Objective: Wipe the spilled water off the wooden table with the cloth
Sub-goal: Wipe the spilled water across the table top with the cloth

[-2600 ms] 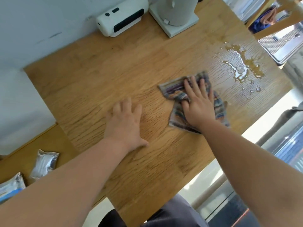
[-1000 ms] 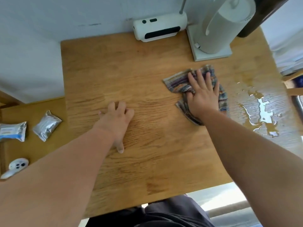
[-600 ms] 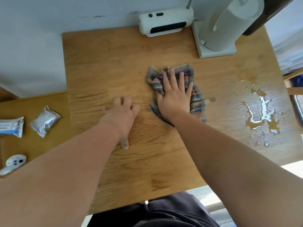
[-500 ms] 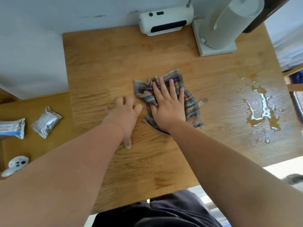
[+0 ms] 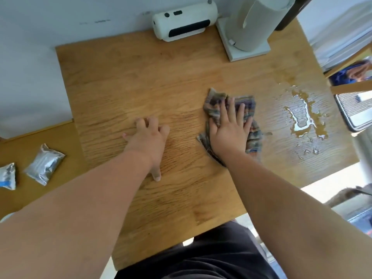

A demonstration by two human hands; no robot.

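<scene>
1. Our right grip (image 5: pixel 229 135) lies flat, fingers spread, pressing the crumpled multicoloured striped cloth (image 5: pixel 254 138) onto the light wooden surface (image 5: pixel 141 77).
2. The spilled water puddle (image 5: pixel 301 119) lies rightward, near but apart from the cloth; this grip is nearer.
3. Our left grip (image 5: pixel 149 137) rests on bare wood, holding nothing.

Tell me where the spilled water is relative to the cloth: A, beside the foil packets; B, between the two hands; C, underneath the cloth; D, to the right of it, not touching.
D: the spilled water lies on the table to the right of the cloth, apart from it, with the right hand pressing the cloth flat.
</scene>
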